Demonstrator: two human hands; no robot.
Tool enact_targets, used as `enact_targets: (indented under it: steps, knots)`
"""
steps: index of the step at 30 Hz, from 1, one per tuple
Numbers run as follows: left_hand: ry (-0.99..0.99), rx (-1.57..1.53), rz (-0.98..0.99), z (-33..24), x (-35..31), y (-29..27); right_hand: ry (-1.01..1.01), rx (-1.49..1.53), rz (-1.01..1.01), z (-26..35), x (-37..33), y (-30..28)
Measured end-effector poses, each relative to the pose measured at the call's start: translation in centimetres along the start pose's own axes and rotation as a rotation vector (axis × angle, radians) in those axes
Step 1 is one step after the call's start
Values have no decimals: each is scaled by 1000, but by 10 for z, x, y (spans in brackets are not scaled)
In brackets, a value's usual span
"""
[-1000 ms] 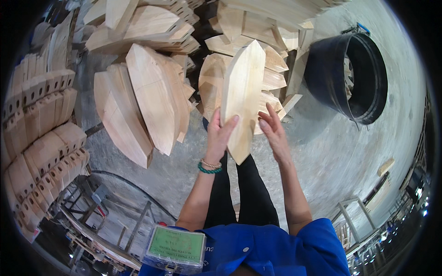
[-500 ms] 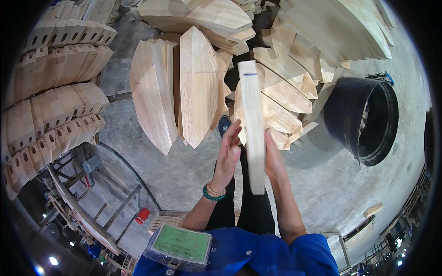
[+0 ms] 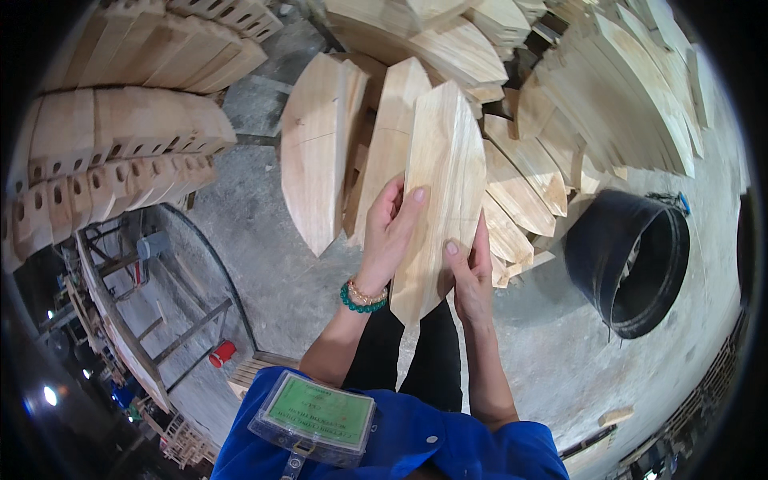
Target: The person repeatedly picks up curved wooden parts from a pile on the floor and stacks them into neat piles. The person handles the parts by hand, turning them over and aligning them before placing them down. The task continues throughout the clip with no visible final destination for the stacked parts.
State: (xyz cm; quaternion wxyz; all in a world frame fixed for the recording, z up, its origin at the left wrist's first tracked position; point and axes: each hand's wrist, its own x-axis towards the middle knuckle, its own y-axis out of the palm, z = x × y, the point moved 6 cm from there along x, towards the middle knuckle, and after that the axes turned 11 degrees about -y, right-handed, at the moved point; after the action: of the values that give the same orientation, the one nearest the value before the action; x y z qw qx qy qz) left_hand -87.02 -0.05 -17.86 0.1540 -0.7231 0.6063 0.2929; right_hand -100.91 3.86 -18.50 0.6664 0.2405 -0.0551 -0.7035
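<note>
A pale curved wooden board (image 3: 442, 184) with pointed ends is held up in front of me, its broad face toward me. My left hand (image 3: 394, 228) grips its left edge, thumb on the face and fingers behind. Lower on the right edge, my right hand (image 3: 472, 276) has its thumb on the face, fingers at the back. Just beyond the held board, on the left, similar boards stand together: one wide board (image 3: 310, 152) and another board (image 3: 390, 128), partly covered by the held one. To the right, more cut wooden pieces (image 3: 520, 172) lie in an overlapping heap.
A black round bin (image 3: 584, 248) stands on the concrete floor at the right. Stacked wooden parts with oval slots (image 3: 120, 128) fill the left. Below them are a frame (image 3: 192, 340) and a red object (image 3: 222, 354). A large board stack (image 3: 612, 96) rises at far right.
The board has turned from edge-on to showing its broad face and has moved near the standing boards. My left hand, which was apart from it, now grips it. The view has swung left.
</note>
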Motion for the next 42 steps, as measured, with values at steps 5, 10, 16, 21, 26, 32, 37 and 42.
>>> enact_targets:
  steps: [5, 10, 16, 21, 26, 32, 37, 42]
  knots:
    - [467, 420, -373, -55, 6, -60, -175, -327, 102, -21, 49, 21]
    - [325, 587, -627, -40, 14, -177, -307, -666, 136, -14, 51, 36]
    - [-65, 139, -116, -6, 59, -194, -9, -205, 233, -32, 27, 129]
    - [-116, -109, 57, 0, 100, -191, 375, 155, -139, -112, 90, 149]
    - [-176, -68, 280, -27, 122, -199, 444, 228, -158, -150, 129, 164]
    - [-512, -77, 286, -15, 108, -247, 457, 287, -122, -171, 111, 219]
    - [-464, -228, 440, -23, 113, -204, -50, -721, -202, -142, 161, 136]
    - [-506, -276, 357, -25, 116, -248, 253, -184, -257, -197, 170, 190]
